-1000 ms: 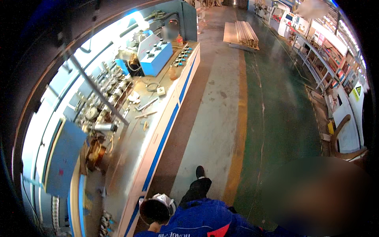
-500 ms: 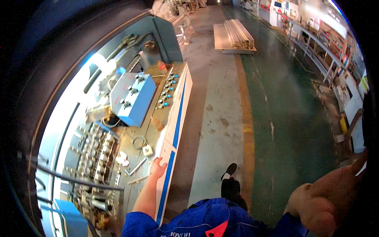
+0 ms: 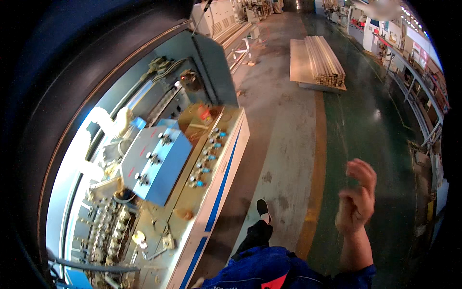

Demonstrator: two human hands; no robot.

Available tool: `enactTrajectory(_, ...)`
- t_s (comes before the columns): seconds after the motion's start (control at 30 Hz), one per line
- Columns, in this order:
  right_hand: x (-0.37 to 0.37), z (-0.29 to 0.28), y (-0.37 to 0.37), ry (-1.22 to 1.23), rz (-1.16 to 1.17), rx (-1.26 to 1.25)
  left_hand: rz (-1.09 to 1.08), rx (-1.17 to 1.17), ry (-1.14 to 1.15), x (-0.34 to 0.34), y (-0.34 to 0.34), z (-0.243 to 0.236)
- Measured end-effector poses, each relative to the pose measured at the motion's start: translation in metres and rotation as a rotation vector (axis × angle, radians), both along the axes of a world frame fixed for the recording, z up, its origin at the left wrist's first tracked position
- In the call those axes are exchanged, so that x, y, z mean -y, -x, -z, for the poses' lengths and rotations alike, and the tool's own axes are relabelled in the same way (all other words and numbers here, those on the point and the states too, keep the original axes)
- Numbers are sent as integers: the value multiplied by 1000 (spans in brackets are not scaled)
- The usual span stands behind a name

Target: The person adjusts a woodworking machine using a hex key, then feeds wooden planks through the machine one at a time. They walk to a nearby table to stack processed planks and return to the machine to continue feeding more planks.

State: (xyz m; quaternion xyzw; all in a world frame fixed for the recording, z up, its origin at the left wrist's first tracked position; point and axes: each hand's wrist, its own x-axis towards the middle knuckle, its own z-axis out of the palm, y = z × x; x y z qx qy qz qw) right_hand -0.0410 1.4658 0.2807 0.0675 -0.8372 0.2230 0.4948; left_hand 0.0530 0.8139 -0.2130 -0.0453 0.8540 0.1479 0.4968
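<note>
My right hand (image 3: 357, 197) is raised over the green floor at the right. Its fingers are loosely bent, with a gap between them and the thumb, and nothing shows in it. Of my left hand (image 3: 198, 282) only a small skin-toned patch appears at the lower edge, by the pale machine bed (image 3: 204, 221); its fingers are hidden. On that bed, nearest the left hand, lie a hex key (image 3: 155, 254), a small whitish block (image 3: 168, 242) and a ring of cable (image 3: 160, 226). A blue control box (image 3: 161, 168) with black knobs stands farther up.
A row of blue-ended regulator knobs (image 3: 207, 157) lines the bed. Metal rollers and clamps (image 3: 108, 231) fill the machine's left side. Ahead on the floor, a stack of wooden strips (image 3: 323, 62) rests on a low pallet. Metal racking (image 3: 409, 79) runs along the right.
My left hand has dropped from the machine edge to the lower rim of the view. My right hand has swung forward and up. The view has advanced along the machine, one foot stepping ahead.
</note>
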Motion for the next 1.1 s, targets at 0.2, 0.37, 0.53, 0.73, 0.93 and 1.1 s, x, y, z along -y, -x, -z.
enactTrajectory(0.2,-146,106,172,-23,157,912,8,-18,-55,-185,260,34)
enactTrajectory(0.37,-278,339,198,359,6,1471,220,-428,-111,-325,543,29)
enactTrajectory(0.53,-365,517,104,656,665,1839,-11,-754,-493,-542,811,-132)
enactTrajectory(0.73,-427,518,258,933,671,1891,-180,-723,-630,-660,941,-126)
enactTrajectory(0.93,-624,567,491,138,379,1633,25,-172,-200,-713,938,-89)
enactTrajectory(1.1,-808,455,848,1047,401,1020,-101,-1,-129,-738,944,-35)
